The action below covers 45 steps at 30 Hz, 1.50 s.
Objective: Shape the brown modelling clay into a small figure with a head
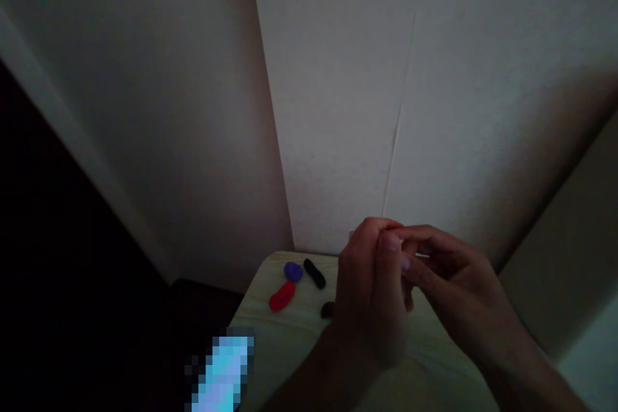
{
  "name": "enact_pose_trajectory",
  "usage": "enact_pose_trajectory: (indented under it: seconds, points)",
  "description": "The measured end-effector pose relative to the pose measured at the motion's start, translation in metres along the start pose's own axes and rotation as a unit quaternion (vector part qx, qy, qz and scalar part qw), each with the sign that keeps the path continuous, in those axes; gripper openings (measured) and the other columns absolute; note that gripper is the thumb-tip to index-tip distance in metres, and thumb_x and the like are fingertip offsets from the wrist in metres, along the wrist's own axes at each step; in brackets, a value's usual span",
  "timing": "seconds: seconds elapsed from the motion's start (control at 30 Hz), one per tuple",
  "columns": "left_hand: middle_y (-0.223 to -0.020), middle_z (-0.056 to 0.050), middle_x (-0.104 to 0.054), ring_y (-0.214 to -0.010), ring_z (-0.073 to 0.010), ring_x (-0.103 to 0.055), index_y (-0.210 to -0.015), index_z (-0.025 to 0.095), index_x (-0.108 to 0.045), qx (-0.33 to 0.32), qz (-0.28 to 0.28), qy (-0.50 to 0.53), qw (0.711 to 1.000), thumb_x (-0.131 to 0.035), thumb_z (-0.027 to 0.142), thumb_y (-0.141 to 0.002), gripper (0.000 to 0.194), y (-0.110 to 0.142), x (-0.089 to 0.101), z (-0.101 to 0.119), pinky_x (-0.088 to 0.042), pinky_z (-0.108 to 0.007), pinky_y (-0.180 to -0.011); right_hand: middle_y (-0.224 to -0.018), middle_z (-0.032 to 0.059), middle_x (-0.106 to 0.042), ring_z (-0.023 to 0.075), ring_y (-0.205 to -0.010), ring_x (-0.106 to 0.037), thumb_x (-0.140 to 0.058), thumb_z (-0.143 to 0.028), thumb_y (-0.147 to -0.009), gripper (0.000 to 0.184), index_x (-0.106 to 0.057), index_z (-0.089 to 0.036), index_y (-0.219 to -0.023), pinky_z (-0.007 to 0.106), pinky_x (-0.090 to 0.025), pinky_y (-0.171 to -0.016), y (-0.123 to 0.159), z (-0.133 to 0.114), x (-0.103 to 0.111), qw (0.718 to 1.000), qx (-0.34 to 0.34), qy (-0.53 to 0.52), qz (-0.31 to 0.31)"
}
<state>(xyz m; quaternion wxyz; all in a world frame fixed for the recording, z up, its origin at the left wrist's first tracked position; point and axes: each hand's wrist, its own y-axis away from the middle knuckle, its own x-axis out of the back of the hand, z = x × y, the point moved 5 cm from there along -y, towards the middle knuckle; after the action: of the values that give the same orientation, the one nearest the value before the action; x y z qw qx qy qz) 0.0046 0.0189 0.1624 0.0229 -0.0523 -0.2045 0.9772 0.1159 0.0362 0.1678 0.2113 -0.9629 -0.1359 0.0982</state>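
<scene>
My left hand (369, 296) is curled closed above the small table, its thumb lying along the top of the fist. Against it, the fingers of my right hand (454, 277) are bent and pinched together, with the fingertips meeting the left thumb and forefinger. Whatever they hold between them is hidden by the fingers. To the left of my hands lie soft-looking lumps like modelling clay: a purple lump (293, 271), a red long lump (282, 297) and a black roll (315, 273). A dark brown lump (327, 310) is partly covered by my left hand.
The pale wood-grain table (290, 347) stands against a light wall (338, 109) with a corner and a vertical seam. A bright, pixelated blue patch (222, 373) covers the lower left. Deep shadow fills the far left. A light-coloured surface (589, 347) is at the lower right.
</scene>
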Motion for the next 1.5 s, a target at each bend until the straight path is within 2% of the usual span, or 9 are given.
enact_pose_trajectory:
  seconds: [0.13,0.37,0.53,0.63,0.73,1.03,1.17,1.33,1.5]
  points:
    - [-0.053,0.006,-0.047,-0.045,-0.0140,-0.047,-0.112,0.021,-0.064,0.007,-0.009,0.006,1.000,-0.034,0.066,-0.105,0.055,-0.001,0.000,-0.001,-0.039,-0.026,-0.047,-0.056,0.0002,-0.071,0.0143,-0.044,-0.065,-0.089,-0.030,-0.082,0.012,-0.082,-0.022,-0.088,0.022,-0.058,-0.043,0.001,-0.001,-0.006,0.999,-0.014,0.000,-0.035]
    - [-0.048,0.005,-0.045,-0.042,-0.0136,-0.048,-0.085,0.021,-0.064,0.009,-0.022,-0.039,0.999,-0.034,0.066,-0.105,0.057,-0.002,0.002,0.002,-0.038,-0.026,-0.046,-0.056,0.0004,-0.070,0.0116,-0.044,-0.066,-0.091,-0.028,-0.079,0.022,-0.076,-0.017,-0.068,0.018,-0.057,-0.044,0.003,-0.001,-0.011,0.996,-0.048,-0.054,-0.055]
    - [-0.045,0.004,-0.045,-0.044,-0.0162,-0.051,-0.073,0.024,-0.058,0.015,-0.018,-0.045,0.999,-0.042,0.069,-0.101,0.055,-0.004,0.005,0.003,-0.035,-0.027,-0.043,-0.055,0.0004,-0.070,0.0121,-0.041,-0.066,-0.088,-0.033,-0.083,0.025,-0.071,-0.017,-0.072,0.017,-0.055,-0.041,0.006,0.004,-0.013,0.989,-0.086,-0.090,-0.081]
    - [-0.046,0.003,-0.047,-0.046,-0.0168,-0.052,-0.072,0.024,-0.057,0.013,-0.008,-0.044,0.999,-0.043,0.070,-0.100,0.056,-0.005,0.007,0.002,-0.035,-0.027,-0.043,-0.057,-0.0004,-0.071,0.0117,-0.039,-0.065,-0.085,-0.034,-0.086,0.020,-0.074,-0.018,-0.089,0.016,-0.054,-0.040,0.007,0.007,-0.015,0.986,-0.102,-0.094,-0.093]
    - [-0.046,0.003,-0.047,-0.046,-0.0165,-0.052,-0.073,0.024,-0.057,0.015,-0.007,-0.043,0.999,-0.042,0.071,-0.100,0.056,-0.005,0.008,0.000,-0.035,-0.027,-0.043,-0.061,-0.0010,-0.072,0.0112,-0.039,-0.065,-0.085,-0.034,-0.087,0.022,-0.078,-0.019,-0.101,0.016,-0.055,-0.040,0.007,0.008,-0.016,0.985,-0.104,-0.091,-0.105]
    - [-0.048,0.003,-0.051,-0.044,-0.0142,-0.052,-0.076,0.022,-0.059,0.024,-0.022,-0.035,0.999,-0.040,0.069,-0.102,0.057,-0.006,0.007,-0.001,-0.036,-0.026,-0.044,-0.058,-0.0017,-0.072,0.0115,-0.039,-0.068,-0.080,-0.037,-0.092,0.020,-0.080,-0.021,-0.103,0.016,-0.056,-0.041,0.008,0.004,-0.017,0.986,-0.095,-0.058,-0.125]
    - [-0.051,0.004,-0.055,-0.044,-0.0139,-0.054,-0.093,0.020,-0.065,0.031,-0.024,-0.021,0.999,-0.040,0.068,-0.102,0.055,-0.004,0.005,0.002,-0.037,-0.025,-0.044,-0.059,-0.0013,-0.072,0.0115,-0.040,-0.068,-0.080,-0.039,-0.092,0.019,-0.081,-0.022,-0.100,0.015,-0.056,-0.042,0.009,0.005,-0.014,0.987,-0.086,-0.037,-0.128]
    - [-0.052,0.007,-0.054,-0.039,-0.0128,-0.051,-0.117,0.020,-0.059,0.043,-0.031,0.024,0.998,-0.040,0.067,-0.103,0.053,-0.001,-0.001,0.003,-0.039,-0.024,-0.042,-0.060,0.0002,-0.073,0.0131,-0.040,-0.067,-0.078,-0.039,-0.093,0.017,-0.079,-0.024,-0.101,0.017,-0.056,-0.040,0.006,0.004,0.001,0.995,-0.066,-0.011,-0.075]
    - [-0.057,0.004,-0.059,-0.046,-0.0142,-0.058,-0.113,0.020,-0.063,0.001,-0.023,-0.033,0.999,-0.045,0.060,-0.104,0.044,-0.001,-0.001,0.007,-0.048,-0.026,-0.050,-0.056,-0.0014,-0.071,0.0136,-0.038,-0.065,-0.079,-0.045,-0.091,0.021,-0.074,-0.025,-0.090,0.018,-0.053,-0.037,0.005,0.002,0.007,0.998,-0.054,-0.016,-0.018]
